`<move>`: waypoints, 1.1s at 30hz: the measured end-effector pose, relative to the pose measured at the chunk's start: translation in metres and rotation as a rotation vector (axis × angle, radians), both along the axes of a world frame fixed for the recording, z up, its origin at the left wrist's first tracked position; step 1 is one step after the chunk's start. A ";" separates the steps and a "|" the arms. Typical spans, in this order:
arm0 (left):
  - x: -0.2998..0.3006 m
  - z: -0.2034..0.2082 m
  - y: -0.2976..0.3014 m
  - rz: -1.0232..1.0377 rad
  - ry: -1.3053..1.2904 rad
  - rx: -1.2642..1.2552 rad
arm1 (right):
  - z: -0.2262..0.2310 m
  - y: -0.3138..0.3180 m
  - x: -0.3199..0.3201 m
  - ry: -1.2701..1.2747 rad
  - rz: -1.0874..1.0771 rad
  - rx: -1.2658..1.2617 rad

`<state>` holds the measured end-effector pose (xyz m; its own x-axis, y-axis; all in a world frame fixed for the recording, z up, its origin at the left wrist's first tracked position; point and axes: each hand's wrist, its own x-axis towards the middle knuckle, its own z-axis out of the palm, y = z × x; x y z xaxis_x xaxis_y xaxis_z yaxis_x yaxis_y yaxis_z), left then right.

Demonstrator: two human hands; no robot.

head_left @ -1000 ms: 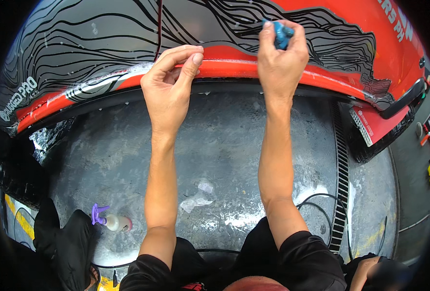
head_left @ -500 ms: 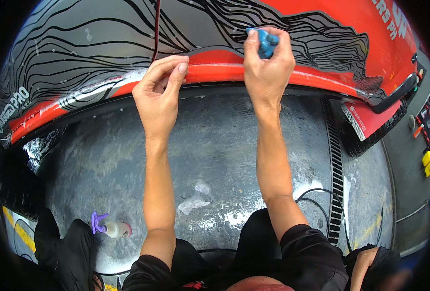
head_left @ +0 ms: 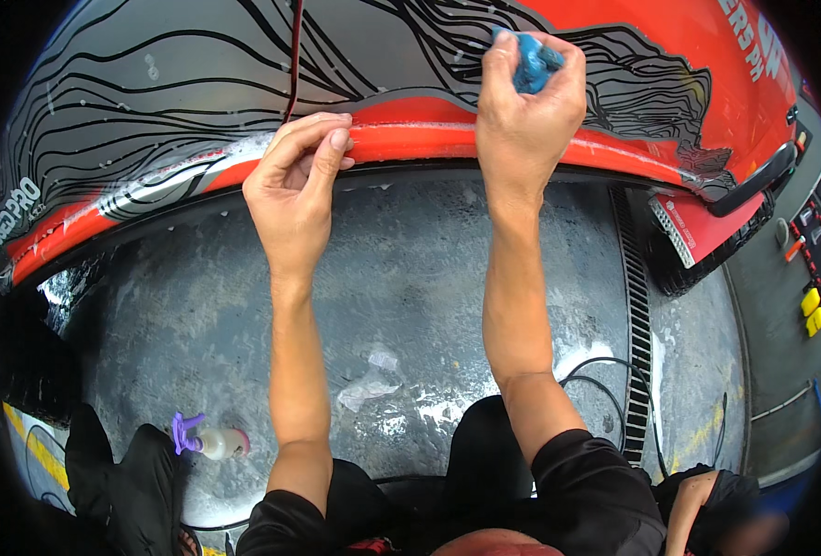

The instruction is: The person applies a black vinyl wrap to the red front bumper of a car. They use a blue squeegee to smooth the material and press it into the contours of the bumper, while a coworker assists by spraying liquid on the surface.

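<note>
Your right hand closes its fingers around a mostly hidden blue tool, while your left hand, fingers half-curled and holding nothing, presses the car panel.

both arms stretch forward; left hand flat with fingers extended, right hand clenched in a fist.

Head camera looks down, close above the car panel.

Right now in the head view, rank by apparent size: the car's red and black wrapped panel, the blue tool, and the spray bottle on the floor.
1. Wrapped panel, by far the largest.
2. Spray bottle.
3. Blue tool, mostly hidden in the right hand, so its rank against the bottle is unsure.
</note>
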<state>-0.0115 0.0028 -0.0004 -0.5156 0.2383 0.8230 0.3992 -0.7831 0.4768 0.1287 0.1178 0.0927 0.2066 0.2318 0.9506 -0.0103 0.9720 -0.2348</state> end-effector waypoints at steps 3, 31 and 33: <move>0.001 0.000 -0.001 0.000 0.011 -0.005 | -0.006 0.003 0.005 0.016 0.113 -0.069; -0.002 -0.001 -0.001 0.090 0.027 -0.041 | -0.042 0.020 0.033 0.255 0.456 -0.338; 0.001 0.001 0.001 0.163 0.081 -0.055 | -0.042 0.030 0.037 0.253 0.405 -0.321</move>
